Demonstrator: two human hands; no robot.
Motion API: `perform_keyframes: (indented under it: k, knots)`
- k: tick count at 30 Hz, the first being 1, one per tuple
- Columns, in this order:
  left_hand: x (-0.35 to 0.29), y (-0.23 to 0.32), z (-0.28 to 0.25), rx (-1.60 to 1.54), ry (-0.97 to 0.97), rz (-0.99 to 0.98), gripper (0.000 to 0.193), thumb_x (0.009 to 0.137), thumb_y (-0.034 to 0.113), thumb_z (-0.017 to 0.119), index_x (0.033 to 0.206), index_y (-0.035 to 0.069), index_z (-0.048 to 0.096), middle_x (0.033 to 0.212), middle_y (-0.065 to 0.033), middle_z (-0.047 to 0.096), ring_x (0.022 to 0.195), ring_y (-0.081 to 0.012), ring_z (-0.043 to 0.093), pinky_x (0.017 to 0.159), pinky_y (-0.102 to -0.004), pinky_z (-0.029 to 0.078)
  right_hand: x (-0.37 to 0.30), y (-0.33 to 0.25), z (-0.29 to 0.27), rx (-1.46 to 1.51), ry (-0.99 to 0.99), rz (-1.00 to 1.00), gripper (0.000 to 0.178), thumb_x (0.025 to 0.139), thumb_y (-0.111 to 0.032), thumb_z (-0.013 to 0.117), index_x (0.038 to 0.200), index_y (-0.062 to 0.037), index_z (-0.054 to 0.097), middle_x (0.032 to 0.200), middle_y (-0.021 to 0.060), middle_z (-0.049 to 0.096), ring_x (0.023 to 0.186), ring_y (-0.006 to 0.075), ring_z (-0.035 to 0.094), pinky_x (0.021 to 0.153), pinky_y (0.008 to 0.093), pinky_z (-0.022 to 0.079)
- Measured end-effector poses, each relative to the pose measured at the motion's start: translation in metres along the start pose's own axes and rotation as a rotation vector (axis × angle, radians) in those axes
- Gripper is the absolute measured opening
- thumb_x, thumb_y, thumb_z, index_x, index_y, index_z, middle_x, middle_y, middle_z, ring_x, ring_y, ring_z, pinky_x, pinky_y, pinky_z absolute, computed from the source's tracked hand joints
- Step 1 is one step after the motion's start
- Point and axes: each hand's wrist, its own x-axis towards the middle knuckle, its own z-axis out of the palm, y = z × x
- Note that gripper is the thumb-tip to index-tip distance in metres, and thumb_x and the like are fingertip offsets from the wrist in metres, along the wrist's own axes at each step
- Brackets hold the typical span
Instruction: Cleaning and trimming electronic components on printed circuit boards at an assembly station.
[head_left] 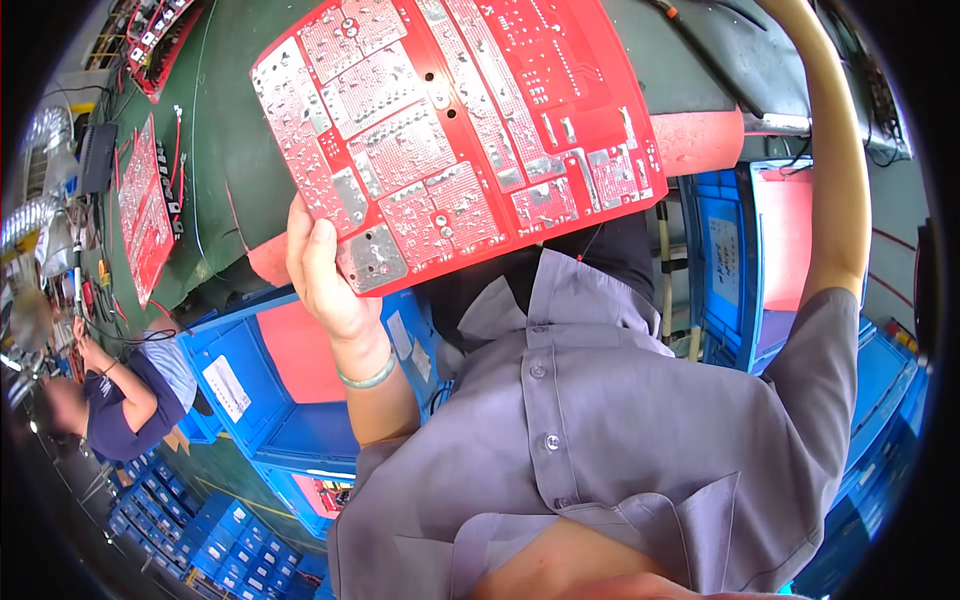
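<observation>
Currently holding 1 large red circuit board (470, 150) in the left hand (333, 270), gripped at the lower left corner with the thumb (322, 232) at the edge. Curled partway closed around that corner; cannot tell the finger placement behind the board. Showing the solder-covered face to the head camera. Positioned over the near edge of the green bench (240, 150), tilted; cannot tell any contact with the bench top. Holding the right arm (835, 170) raised along the right side, past the board's right edge. Cannot tell the opening or the contents of the right hand, cut off by the upper edge of the view.

Note pinkish-red padding (700, 140) along the near edge. Note a 2nd red circuit board (145, 220) with black components (177, 182) at the left edge, a 3rd board (160, 75) at the upper left corner, and a long dark rod-shaped tool (708, 62) near the upper right corner. Observe blue crates (262, 400) with pink surfaces inside below the near edge, and 1 other person (135, 415) in a dark shirt beyond the left edge.
</observation>
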Motion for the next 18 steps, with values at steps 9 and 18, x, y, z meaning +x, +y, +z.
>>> perform_keyframes:
  k: [9, 18]
  knots:
    - [-0.003, 0.006, 0.005, -0.018, -0.012, -0.022, 0.044, 0.086, 0.01, 0.035, 0.125, -0.009, 0.039, 0.117, -0.0153, 0.054, 0.106, -0.0192, 0.053, 0.093, -0.0301, 0.039, -0.001, -0.011, 0.007, 0.155, 0.053, -0.076, 0.053, 0.072, -0.019, 0.066, 0.12, -0.0021, 0.05, 0.104, 0.0227, 0.058, 0.096, 0.036, 0.055, 0.084, 0.0401, 0.043]
    - [0.013, 0.031, 0.009, 0.124, 0.061, -0.212, 0.029, 0.093, 0.017, 0.047, 0.111, -0.006, 0.052, 0.106, -0.0089, 0.06, 0.095, -0.0129, 0.057, 0.083, -0.0254, 0.043, -0.065, -0.043, -0.051, 0.418, -0.037, -0.161, 0.048, 0.072, -0.017, 0.074, 0.115, -0.0054, 0.056, 0.102, 0.0113, 0.062, 0.097, 0.0173, 0.058, 0.084, 0.0303, 0.046]
